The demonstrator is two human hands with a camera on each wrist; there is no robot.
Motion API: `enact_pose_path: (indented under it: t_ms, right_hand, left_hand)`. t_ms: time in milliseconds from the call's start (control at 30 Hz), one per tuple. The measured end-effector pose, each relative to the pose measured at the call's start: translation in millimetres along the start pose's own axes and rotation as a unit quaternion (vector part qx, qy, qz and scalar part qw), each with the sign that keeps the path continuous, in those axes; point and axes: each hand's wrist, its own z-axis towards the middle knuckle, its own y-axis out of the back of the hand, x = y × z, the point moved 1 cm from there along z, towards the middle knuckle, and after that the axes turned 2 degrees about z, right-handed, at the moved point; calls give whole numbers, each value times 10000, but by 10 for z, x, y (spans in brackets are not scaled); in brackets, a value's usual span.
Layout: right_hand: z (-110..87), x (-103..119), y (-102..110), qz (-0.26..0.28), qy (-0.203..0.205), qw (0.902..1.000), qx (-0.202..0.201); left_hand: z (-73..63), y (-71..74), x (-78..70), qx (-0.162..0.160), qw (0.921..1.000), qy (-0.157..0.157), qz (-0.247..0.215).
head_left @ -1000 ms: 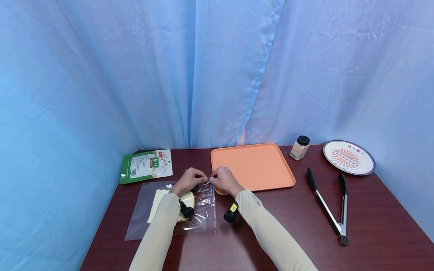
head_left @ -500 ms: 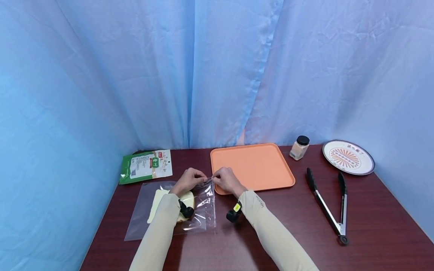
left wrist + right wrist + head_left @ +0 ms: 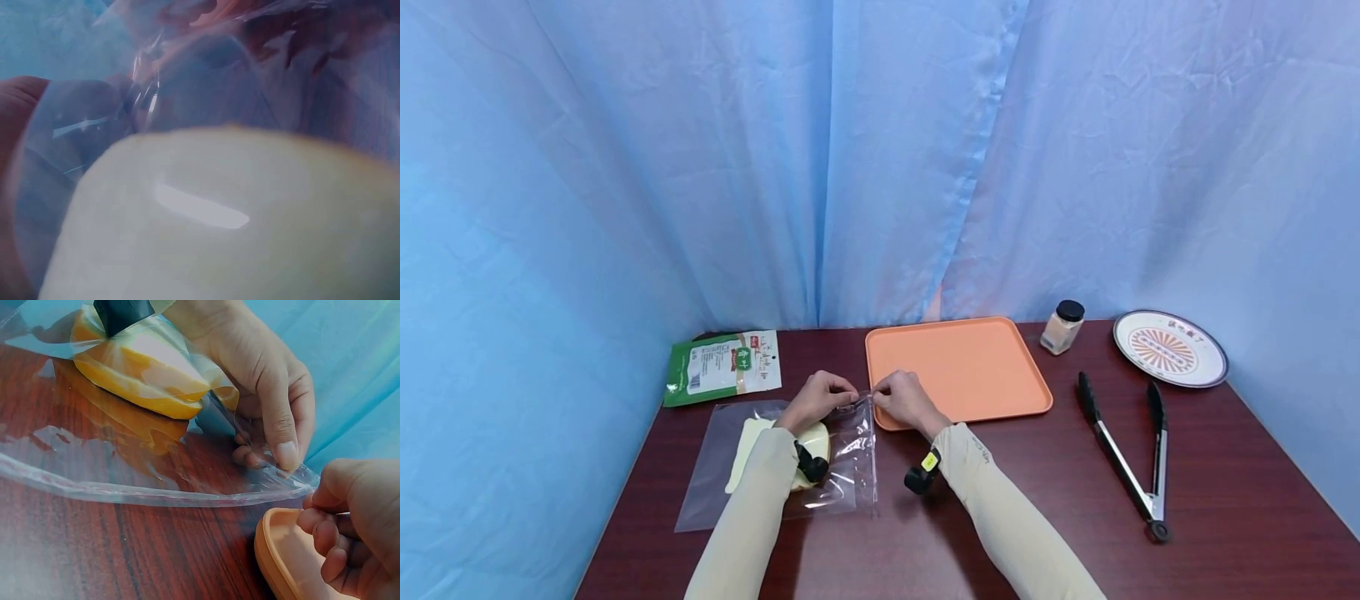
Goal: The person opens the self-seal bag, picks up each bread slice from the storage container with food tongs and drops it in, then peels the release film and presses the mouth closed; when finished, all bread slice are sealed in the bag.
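A clear plastic bag lies flat at the left of the table, its open-looking edge towards the right. Inside it are pale yellow pieces with a golden rim, like bread slices; my left forearm covers part of them. At the bag's far right corner my left hand pinches the plastic between thumb and fingers. Close beside it, my right hand pinches the very tip of that corner, over the tray's near left corner. In the right wrist view, the bag's seam runs to both hands' fingertips.
An orange tray lies behind the right hand. A green and white packet is at the back left. Towards the right are a black-lidded jar, open tongs and a patterned plate. Blue curtains surround the table.
My right hand has shifted slightly right, leaving a small gap from the left hand's fingertips, with the bag's corner drawn between them. The left hand stays in place.
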Motion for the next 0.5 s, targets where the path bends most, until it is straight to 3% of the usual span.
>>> enact_pose_path:
  t_ms: [500]
  right_hand:
    - [-60,-75,56,392,-424,9983,-96]
  left_hand:
    - [-6,10,0,-31,9999,15,98]
